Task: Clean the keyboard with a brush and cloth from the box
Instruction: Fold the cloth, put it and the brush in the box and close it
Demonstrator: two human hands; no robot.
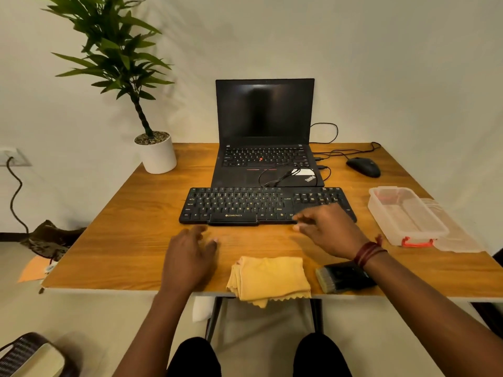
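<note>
Brush [341, 277] half hidden under wrist of right hand [329, 229]; left hand [187, 257] blurred.

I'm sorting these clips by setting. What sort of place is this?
Probably a desk in a home or small office: a wooden table holds an open laptop, a separate keyboard and a mouse, with a potted plant at one corner.
</note>
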